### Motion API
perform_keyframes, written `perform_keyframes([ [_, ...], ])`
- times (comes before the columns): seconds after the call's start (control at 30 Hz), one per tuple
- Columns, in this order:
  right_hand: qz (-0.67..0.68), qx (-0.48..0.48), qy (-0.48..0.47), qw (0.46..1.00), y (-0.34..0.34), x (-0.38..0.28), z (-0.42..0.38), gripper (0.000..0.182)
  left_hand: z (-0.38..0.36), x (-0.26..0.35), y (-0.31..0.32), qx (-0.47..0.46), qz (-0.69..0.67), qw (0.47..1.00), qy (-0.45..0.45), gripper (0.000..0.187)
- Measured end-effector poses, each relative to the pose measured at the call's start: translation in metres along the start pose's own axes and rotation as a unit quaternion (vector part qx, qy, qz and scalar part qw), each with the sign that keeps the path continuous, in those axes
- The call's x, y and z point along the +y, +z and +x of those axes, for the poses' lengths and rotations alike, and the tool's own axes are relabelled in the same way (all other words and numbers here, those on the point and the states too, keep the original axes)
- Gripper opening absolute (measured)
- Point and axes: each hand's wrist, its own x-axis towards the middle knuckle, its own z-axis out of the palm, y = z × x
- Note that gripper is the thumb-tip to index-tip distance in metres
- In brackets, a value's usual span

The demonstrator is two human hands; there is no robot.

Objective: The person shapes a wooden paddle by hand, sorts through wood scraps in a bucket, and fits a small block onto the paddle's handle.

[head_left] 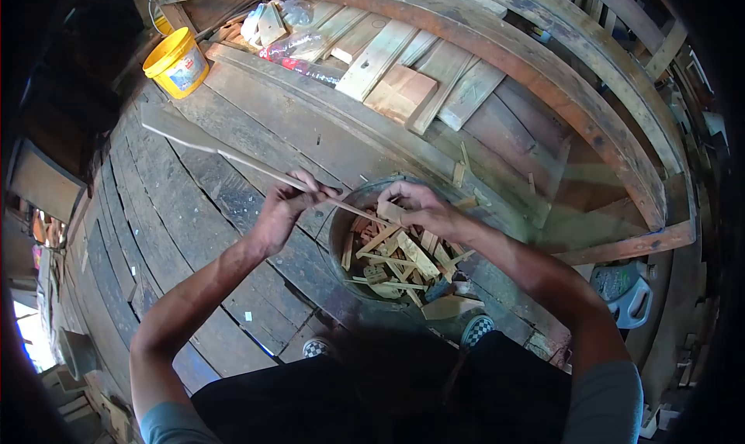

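A long wooden paddle [186, 135] slants across the middle of the head view, its broad blade up at the left and its thin handle running down to the right. My left hand [281, 211] is closed around the handle, fingers pinching it. Over the basin, my right hand [423, 210] pinches a small tan flat piece [390, 212] at the handle's lower end; I cannot tell whether it is sandpaper or wood. Beneath both hands stands a round basin [336, 238] holding many wood scraps [417, 255].
A yellow bucket [177, 64] stands at the upper left on the plank floor [209, 250]. Boards [400, 93] and plastic bottles [299, 52] lie behind a low beam. A long curved-looking timber [528, 64] crosses the upper right. A grey plastic jug [625, 293] sits at the right.
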Motion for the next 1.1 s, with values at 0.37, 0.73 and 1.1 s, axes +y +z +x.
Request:
perform_keyframes([
  [0.37,0.128,0.028,-0.040,0.991,0.031,-0.032,-0.002,0.045,-0.019,0.010,0.036,0.020,0.075,0.990,-0.115,0.033],
  [0.73,-0.475,0.102,-0.520,0.702,0.017,-0.010,-0.088,0.017,-0.021,0.006,0.000,0.156,0.086,0.983,-0.040,0.033],
  [1.1,-0.680,-0.174,0.020,0.712,-0.011,0.191,-0.173,0.076,-0.030,-0.060,-0.101,0.298,0.116,0.944,-0.084,0.033],
])
